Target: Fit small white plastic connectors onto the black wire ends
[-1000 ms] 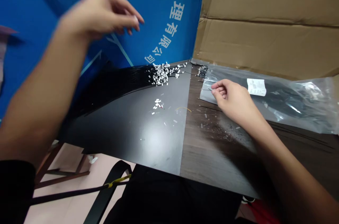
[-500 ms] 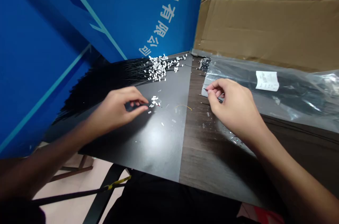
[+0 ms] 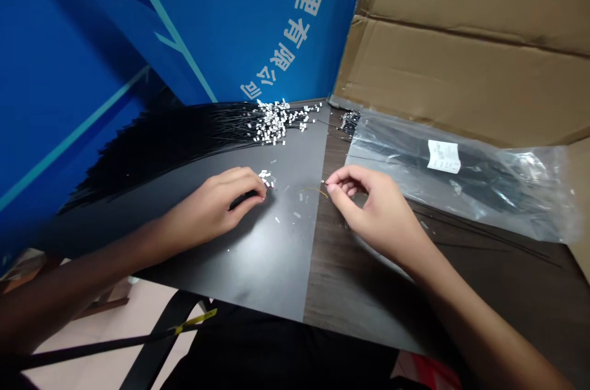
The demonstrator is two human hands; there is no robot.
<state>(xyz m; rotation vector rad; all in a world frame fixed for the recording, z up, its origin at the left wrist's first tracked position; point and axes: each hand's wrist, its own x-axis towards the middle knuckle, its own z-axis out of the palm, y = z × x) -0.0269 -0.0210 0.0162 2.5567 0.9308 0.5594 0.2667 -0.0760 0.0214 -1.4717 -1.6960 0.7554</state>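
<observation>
At the bench, a person sits with both bare hands forward over a black sheet (image 3: pixel 258 270) that covers the left part of the dark wood top (image 3: pixel 350 298). The left hand (image 3: pixel 214 206) rests on the sheet, its fingers (image 3: pixel 246 184) curled inward, their tips just beside a small cluster of white connector pieces (image 3: pixel 266 178); whether they have hold of one, I can't tell. The right hand (image 3: pixel 373 209) hovers near the seam where sheet meets wood, its thumb and forefinger (image 3: pixel 338 178) pinched shut on something too fine to make out. Just below that pinch lies a thin yellow wire (image 3: pixel 318 190), with tiny clear bits (image 3: pixel 300 198) scattered around it. Toward the back edge of the bench, a great fan of thin black wires (image 3: pixel 175 147) spreads left across the sheet, ending in a heap of white connectors (image 3: pixel 271 123). In the back corner sits a small bunch of dark wire ends (image 3: pixel 350 121). To the right lies a clear plastic bag (image 3: pixel 479 184) of black wires, with a white label (image 3: pixel 441 156). Behind stand a blue printed board (image 3: pixel 115 27) and a sheet of brown cardboard (image 3: pixel 461 52).
</observation>
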